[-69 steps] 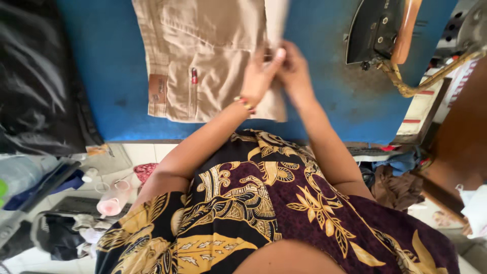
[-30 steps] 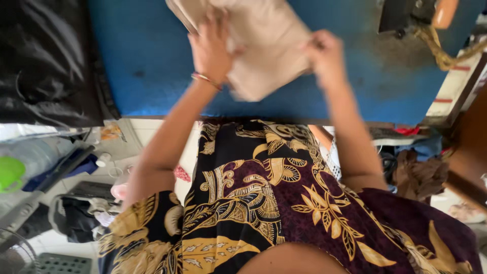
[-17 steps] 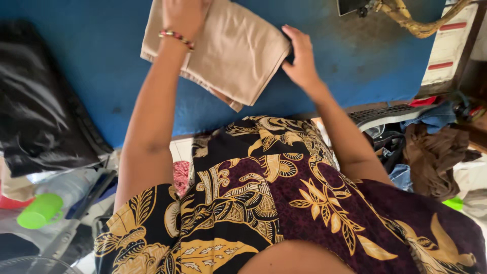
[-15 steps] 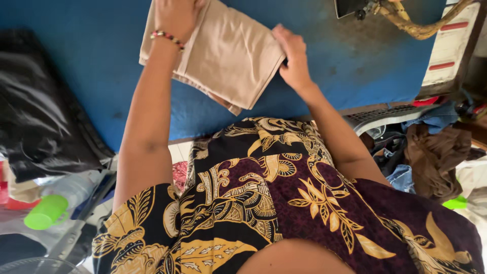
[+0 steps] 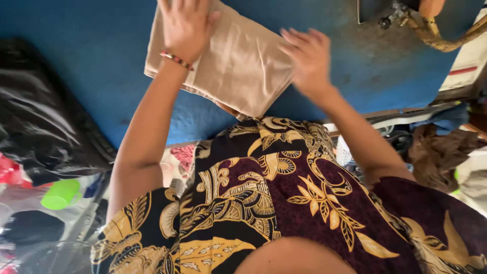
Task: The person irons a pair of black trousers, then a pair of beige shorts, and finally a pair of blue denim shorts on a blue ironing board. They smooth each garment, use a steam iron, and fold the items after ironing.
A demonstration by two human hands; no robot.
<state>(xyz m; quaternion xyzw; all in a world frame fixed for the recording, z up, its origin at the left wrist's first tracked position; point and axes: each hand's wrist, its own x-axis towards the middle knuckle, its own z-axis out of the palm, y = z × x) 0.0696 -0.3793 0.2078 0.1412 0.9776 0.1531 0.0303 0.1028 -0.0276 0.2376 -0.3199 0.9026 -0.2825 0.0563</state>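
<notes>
A folded beige garment (image 5: 238, 66) lies on the blue padded ironing surface (image 5: 91, 61). My left hand (image 5: 185, 25) rests flat on its upper left part, fingers spread, a beaded bracelet at the wrist. My right hand (image 5: 307, 58) hovers at the garment's right edge with fingers apart and slightly blurred; whether it touches the cloth I cannot tell. Neither hand grips anything.
An iron's base (image 5: 385, 10) and its braided cord (image 5: 446, 38) sit at the top right of the surface. A black plastic bag (image 5: 45, 132) lies at the left edge. A green cap (image 5: 61, 194) and heaped clothes (image 5: 436, 152) lie below the table.
The garment went from spread out to a compact fold. My right hand has lifted slightly off its right edge; the view has tilted lower.
</notes>
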